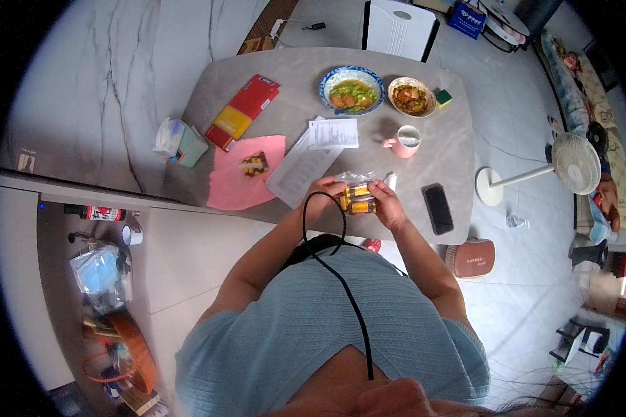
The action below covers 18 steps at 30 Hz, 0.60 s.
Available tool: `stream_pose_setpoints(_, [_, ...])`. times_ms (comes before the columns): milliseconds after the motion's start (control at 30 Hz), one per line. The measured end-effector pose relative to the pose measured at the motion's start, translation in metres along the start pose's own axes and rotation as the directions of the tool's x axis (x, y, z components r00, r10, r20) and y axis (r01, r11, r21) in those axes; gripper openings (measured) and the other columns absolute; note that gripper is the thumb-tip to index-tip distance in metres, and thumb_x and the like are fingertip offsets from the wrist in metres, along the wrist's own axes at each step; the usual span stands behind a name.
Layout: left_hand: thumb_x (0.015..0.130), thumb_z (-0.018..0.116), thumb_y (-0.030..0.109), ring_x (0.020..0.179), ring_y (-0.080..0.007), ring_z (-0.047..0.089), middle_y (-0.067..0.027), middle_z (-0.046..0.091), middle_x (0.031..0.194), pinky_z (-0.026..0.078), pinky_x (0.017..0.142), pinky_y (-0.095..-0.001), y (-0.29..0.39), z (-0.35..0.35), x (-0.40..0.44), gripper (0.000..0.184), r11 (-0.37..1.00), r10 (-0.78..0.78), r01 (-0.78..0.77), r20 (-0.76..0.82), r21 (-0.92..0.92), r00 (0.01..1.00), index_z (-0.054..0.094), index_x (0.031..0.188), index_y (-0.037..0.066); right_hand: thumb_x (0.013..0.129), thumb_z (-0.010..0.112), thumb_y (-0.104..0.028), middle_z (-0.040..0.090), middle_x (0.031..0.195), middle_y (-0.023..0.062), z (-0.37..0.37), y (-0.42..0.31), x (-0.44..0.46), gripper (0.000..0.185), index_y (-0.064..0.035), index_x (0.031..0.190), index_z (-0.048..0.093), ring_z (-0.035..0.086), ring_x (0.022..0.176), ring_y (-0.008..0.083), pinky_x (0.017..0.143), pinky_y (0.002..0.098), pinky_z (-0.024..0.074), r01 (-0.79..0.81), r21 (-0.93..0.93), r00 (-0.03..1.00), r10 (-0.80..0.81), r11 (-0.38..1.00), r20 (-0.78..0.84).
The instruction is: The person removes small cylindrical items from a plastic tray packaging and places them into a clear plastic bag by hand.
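Note:
A clear plastic pack of small yellow-and-black cylinders (359, 199), which look like batteries, is held between both hands over the table's near edge. My left hand (322, 194) grips its left end, fingers closed. On the other end my right hand (389, 203) is closed, with the thumb along the pack. Clear film (355, 176) shows just beyond the fingers. To the left, a similar small pack (254, 165) lies on a pink cloth (236, 191). Beside the cloth are a translucent plastic sheet (299, 174) and a printed paper (334, 133).
The grey table (292, 90) also bears a red-and-yellow box (243, 112), a tissue pack (181, 142), two food bowls (353, 90), a sponge (444, 98), a pink mug (405, 142) and a phone (437, 208). A black cable (351, 299) hangs before me. A fan (575, 164) stands right.

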<state>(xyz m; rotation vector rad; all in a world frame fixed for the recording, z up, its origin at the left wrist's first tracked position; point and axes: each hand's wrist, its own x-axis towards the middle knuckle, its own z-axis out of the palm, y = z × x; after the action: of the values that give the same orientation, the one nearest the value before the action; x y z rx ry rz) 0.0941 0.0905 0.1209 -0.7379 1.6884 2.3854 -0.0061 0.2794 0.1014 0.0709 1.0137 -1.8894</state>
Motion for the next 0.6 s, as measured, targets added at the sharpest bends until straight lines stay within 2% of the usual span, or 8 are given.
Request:
stream_pose_setpoints(267, [0.088,0.062,0.022,0.080,-0.0094,0.057,-0.0030,0.063,0.091,0.045,0.071,-0.0228,0.007,-0.008,-0.013,0.026,0.999,0.050,-0.049,-0.058,0.013,0.997,0.062,0.104,0.001,0.094,0.056,-0.021,0.059,0.100,0.0031,0.021,0.012,0.000,0.017,-0.0074,0.104,0.056,0.057,0.095,0.0174,0.088,0.0355,0.0465,0.026,0.009,0.997,-0.026,1.000,0.068])
stream_pose_setpoints(367, [0.085,0.066,0.025,0.078,-0.0102,0.057,-0.0031,0.063,0.089,0.044,0.067,-0.0236,0.014,-0.006,-0.020,0.028,0.994,0.113,-0.113,-0.024,-0.002,0.993,0.064,0.099,0.001,0.094,0.055,-0.020,0.060,0.098,0.0040,0.026,0.016,0.000,0.015,-0.0070,0.102,0.056,0.058,0.094,0.0180,0.087,0.0356,0.0469,0.043,0.006,0.997,-0.043,0.999,0.068])
stream_pose_setpoints(433, [0.087,0.064,0.021,0.082,-0.0096,0.058,-0.0034,0.063,0.092,0.046,0.074,-0.0234,0.012,-0.012,-0.017,0.025,0.993,0.103,-0.102,-0.010,0.057,0.995,0.063,0.101,0.000,0.094,0.054,-0.018,0.060,0.096,0.0054,0.028,0.020,0.001,0.013,-0.0060,0.100,0.056,0.058,0.093,0.0188,0.086,0.0355,0.0472,0.029,0.040,0.999,-0.028,0.999,-0.025])
stream_pose_setpoints(533, [0.086,0.065,0.021,0.082,-0.0096,0.057,-0.0039,0.063,0.092,0.046,0.073,-0.0235,0.007,-0.013,-0.013,0.026,0.993,0.112,-0.113,-0.038,-0.025,0.993,0.063,0.101,0.000,0.094,0.053,-0.017,0.061,0.097,0.0075,0.033,0.021,0.000,0.017,-0.0029,0.102,0.056,0.061,0.086,0.0205,0.079,0.0344,0.0513,0.090,0.034,0.996,-0.091,0.995,0.021])
stream_pose_setpoints(600, [0.085,0.065,0.020,0.081,-0.0096,0.058,-0.0039,0.064,0.092,0.047,0.072,-0.0238,0.003,-0.013,-0.009,0.026,0.991,0.134,-0.134,-0.057,0.002,0.989,0.063,0.101,0.000,0.094,0.053,-0.017,0.061,0.096,0.0068,0.034,0.020,0.002,0.016,-0.0035,0.100,0.056,0.060,0.087,0.0196,0.081,0.0334,0.0494,0.101,0.028,0.995,-0.101,0.994,-0.006])
